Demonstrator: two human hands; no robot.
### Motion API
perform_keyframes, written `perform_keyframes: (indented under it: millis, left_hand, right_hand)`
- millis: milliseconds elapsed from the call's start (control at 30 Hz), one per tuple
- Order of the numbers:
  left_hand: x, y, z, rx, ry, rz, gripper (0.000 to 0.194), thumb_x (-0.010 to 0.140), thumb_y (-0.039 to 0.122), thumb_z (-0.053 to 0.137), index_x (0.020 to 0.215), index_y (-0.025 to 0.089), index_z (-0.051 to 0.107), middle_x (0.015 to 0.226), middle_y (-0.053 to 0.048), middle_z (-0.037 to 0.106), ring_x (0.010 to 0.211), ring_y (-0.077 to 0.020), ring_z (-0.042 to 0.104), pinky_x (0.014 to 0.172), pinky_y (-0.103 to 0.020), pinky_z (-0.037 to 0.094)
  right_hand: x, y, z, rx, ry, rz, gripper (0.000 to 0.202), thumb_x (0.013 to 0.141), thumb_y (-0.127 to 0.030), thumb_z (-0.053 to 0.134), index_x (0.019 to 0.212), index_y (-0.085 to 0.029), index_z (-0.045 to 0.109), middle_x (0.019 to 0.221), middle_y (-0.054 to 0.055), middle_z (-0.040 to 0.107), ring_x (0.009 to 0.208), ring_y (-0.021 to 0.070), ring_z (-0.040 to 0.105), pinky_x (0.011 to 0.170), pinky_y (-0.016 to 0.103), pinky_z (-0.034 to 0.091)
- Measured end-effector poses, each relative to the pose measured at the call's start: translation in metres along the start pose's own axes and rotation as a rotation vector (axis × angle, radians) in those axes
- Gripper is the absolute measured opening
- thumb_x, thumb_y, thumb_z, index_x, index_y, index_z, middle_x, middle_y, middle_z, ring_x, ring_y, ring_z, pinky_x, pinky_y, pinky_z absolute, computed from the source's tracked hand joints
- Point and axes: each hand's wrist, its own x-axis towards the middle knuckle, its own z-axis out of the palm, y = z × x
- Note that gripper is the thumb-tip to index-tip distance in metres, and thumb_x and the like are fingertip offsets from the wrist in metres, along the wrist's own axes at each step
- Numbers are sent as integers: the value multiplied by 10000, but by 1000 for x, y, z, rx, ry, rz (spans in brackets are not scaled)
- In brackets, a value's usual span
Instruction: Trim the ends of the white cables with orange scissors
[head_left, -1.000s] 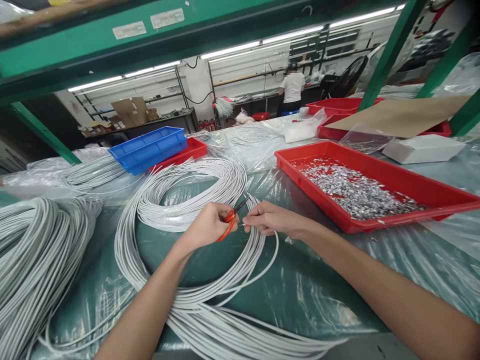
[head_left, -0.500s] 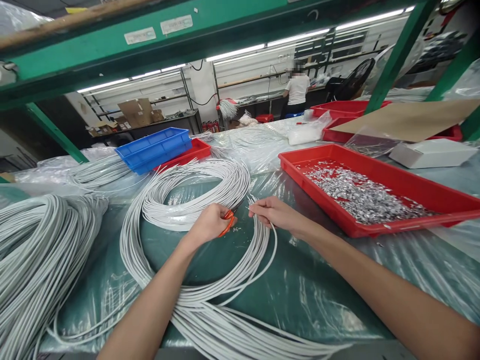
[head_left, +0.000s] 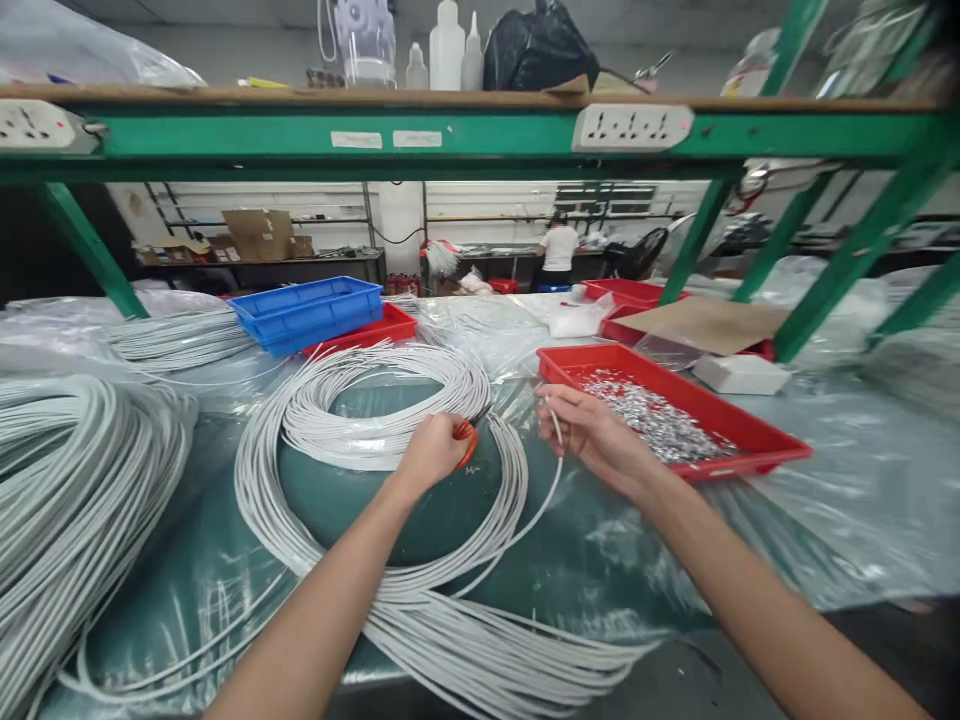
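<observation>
My left hand [head_left: 435,447] is closed around the orange handles of a pair of scissors [head_left: 466,443]; their dark blades point up and right, over the edge of the coiled cables. In my right hand [head_left: 589,435], a single white cable [head_left: 556,425] is pinched near its end, and its length curves down to the lower bundle. Between and below the hands lies a large loop of white cables [head_left: 517,470], overlapping a second coil [head_left: 337,445] behind it. Tiny scraps lie on the green tabletop [head_left: 420,520] beneath the scissors.
Right of my right hand stands a red tray [head_left: 750,462] of small shiny metal pieces [head_left: 645,410]. A blue bin [head_left: 307,310] sits at back left, and a thick cable bundle [head_left: 90,500] at left. A green shelf beam [head_left: 262,135] crosses above. A person [head_left: 559,250] is far off.
My right hand has moved right, away from the cable ends in the loop, drawing one cable with it. My left hand still holds the scissors. The head view has levelled and tipped up.
</observation>
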Motion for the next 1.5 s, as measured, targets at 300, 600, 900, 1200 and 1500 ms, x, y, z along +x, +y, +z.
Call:
perform_keyframes:
  millis: [300, 600, 900, 1200, 1500]
  left_hand:
    - [-2, 7, 5, 41, -153, 104, 226, 762, 294, 560, 564, 188, 577, 507, -29, 513, 510, -158, 432, 559, -284, 240]
    - [-3, 7, 1, 75, -163, 145, 207, 756, 312, 549, 594, 189, 585, 538, -27, 527, 550, -160, 454, 564, -274, 246]
    - [-5, 8, -1, 89, -143, 148, 225, 771, 297, 525, 575, 189, 545, 529, -17, 497, 515, -138, 390, 550, -268, 227]
    - [-2, 4, 4, 74, -145, 130, 234, 765, 323, 548, 574, 186, 545, 521, -5, 462, 520, -134, 355, 560, -269, 233]
    - [2, 1, 3, 36, -23, 78, 283, 784, 331, 531, 549, 182, 477, 520, 20, 400, 538, -117, 286, 553, -265, 212]
  right_hand:
    - [-201, 23, -23, 84, 482, 314, 58, 717, -279, 635, 734, -230, 611, 677, 87, 649, 605, 218, 644, 723, 397, 531]
    - [-242, 93, -24, 206, 690, 506, 56, 851, -172, 628, 842, -156, 681, 933, 95, 731, 792, 150, 708, 664, 229, 552]
    - [-196, 101, -33, -146, 556, 420, 238, 868, -363, 658, 792, -138, 648, 763, 89, 727, 510, 122, 637, 422, 196, 438]
    - [-211, 35, -47, -907, 240, 427, 472, 834, -604, 565, 642, -173, 539, 590, 62, 670, 401, 121, 504, 457, 254, 388]
    - [-75, 8, 15, -1384, -41, 138, 433, 948, -463, 421, 771, -156, 669, 694, 31, 689, 648, 143, 624, 649, 229, 439]
